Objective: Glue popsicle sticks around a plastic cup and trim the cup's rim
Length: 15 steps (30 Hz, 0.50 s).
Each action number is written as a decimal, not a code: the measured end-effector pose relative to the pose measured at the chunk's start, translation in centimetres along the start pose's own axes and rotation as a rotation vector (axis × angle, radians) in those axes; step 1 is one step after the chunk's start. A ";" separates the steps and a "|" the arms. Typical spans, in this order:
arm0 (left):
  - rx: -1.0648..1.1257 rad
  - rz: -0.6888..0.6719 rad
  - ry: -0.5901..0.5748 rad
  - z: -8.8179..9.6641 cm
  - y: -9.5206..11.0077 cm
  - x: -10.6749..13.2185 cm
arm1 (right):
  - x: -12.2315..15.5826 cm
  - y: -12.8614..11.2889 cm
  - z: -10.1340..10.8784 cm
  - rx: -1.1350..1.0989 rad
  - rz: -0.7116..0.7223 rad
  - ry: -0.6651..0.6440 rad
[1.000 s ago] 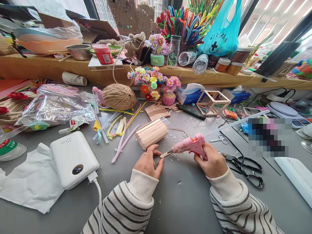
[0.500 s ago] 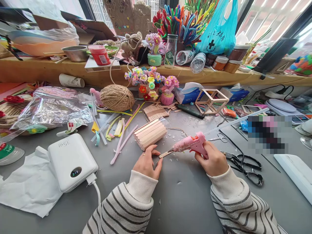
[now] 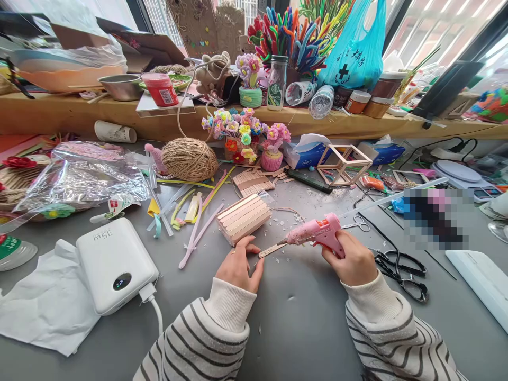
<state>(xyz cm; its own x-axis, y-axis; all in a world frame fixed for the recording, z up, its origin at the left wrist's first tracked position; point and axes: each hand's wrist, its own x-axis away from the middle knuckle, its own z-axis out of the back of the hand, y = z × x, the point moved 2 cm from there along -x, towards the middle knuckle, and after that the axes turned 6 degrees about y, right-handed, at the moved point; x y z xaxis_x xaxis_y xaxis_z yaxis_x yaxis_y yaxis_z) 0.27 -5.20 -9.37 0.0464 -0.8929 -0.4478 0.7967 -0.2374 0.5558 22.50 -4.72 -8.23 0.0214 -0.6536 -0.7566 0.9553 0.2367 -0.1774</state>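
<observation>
My right hand is wrapped round the grip of a pink glue gun, whose nozzle points left at the far end of a thin wooden stick. My left hand pinches the near end of that stick against the grey table. Just behind my left hand lies a stack of wooden sticks in clear wrap. Both sleeves are cream with dark stripes.
A white power bank with a cable lies at the left on white paper. Black scissors lie right of my right hand. A twine ball, a wooden cube frame, small flower pots and a cluttered shelf stand behind.
The glue gun and my right hand have shifted slightly right, drawing the nozzle along the stick. My left hand has kept its hold on the stick.
</observation>
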 end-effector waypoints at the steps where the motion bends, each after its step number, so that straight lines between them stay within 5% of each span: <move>1: -0.001 0.000 0.002 0.0 0.0 0.0 | 0.0 0.0 0.1 0.006 -0.006 -0.008; 15: 0.006 0.009 0.006 -0.1 0.0 0.0 | -0.1 0.5 0.4 0.048 -0.001 0.006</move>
<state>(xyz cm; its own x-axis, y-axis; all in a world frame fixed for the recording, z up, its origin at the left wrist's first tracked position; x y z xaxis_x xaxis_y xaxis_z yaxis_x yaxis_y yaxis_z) 0.29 -5.17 -9.45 0.0574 -0.8927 -0.4469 0.7929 -0.2313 0.5638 23.13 -4.82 -7.95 0.0186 -0.6494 -0.7602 0.9684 0.2008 -0.1479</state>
